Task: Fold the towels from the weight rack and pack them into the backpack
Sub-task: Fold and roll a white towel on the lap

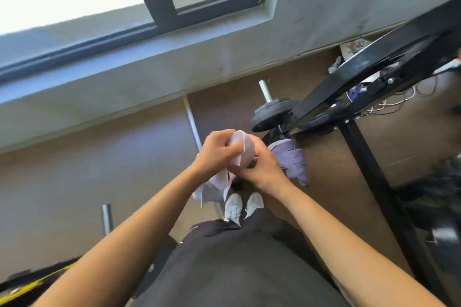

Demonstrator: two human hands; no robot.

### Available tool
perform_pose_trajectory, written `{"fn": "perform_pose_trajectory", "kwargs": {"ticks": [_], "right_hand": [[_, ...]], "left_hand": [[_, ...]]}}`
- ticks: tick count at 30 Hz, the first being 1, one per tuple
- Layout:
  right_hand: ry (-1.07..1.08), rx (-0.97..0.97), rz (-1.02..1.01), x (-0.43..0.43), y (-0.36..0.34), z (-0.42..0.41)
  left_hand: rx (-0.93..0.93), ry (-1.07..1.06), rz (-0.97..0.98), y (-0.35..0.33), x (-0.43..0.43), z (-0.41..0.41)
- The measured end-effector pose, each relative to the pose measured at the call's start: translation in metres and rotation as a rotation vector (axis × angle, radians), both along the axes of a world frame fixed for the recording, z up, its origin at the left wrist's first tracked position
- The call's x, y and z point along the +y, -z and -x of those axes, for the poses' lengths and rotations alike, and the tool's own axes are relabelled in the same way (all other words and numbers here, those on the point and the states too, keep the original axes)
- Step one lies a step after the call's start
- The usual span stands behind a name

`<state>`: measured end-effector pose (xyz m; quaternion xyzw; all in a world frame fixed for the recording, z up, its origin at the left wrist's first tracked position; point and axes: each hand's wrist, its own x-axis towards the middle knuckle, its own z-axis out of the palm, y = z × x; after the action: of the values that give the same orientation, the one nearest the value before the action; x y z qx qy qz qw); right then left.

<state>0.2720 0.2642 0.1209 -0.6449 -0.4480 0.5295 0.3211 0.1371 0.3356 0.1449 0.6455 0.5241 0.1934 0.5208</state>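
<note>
Head view: we see both hands bunched together at mid-frame, above the shoes [243, 207]. Left hand [217, 151] is curled shut on the pale pink towel [239, 148]; right hand [259, 169] is also closed on it from below. The loose tail hangs down under the left wrist. A second, lavender towel [291, 161] is draped on the weight rack [369, 157], just right of the hands. No backpack is in sight. We judge the cloth light, limp and non-slippery; best pinched at corners or along an edge to make a fold.
</note>
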Motion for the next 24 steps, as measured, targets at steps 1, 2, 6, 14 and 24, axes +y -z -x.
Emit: {"fn": "perform_pose_trajectory", "kwargs": {"ticks": [1, 2, 6, 14, 24], "right_hand": [[0.014, 0.014, -0.003, 0.007, 0.006, 0.001], [-0.014, 0.032, -0.001, 0.014, 0.008, 0.002], [-0.21, -0.024, -0.041, 0.042, 0.015, -0.003], [-0.325, 0.182, -0.084, 0.106, -0.037, -0.017], [-0.295, 0.601, -0.041, 0.182, -0.114, 0.032]], "left_hand": [[-0.005, -0.045, 0.032, -0.004, 0.004, 0.005], [-0.005, -0.086, 0.048, -0.008, 0.009, 0.011], [-0.011, -0.172, 0.041, -0.027, 0.032, 0.039], [-0.055, -0.159, 0.07, -0.06, 0.067, 0.098], [-0.071, 0.162, 0.267, -0.046, 0.084, 0.093]]}}
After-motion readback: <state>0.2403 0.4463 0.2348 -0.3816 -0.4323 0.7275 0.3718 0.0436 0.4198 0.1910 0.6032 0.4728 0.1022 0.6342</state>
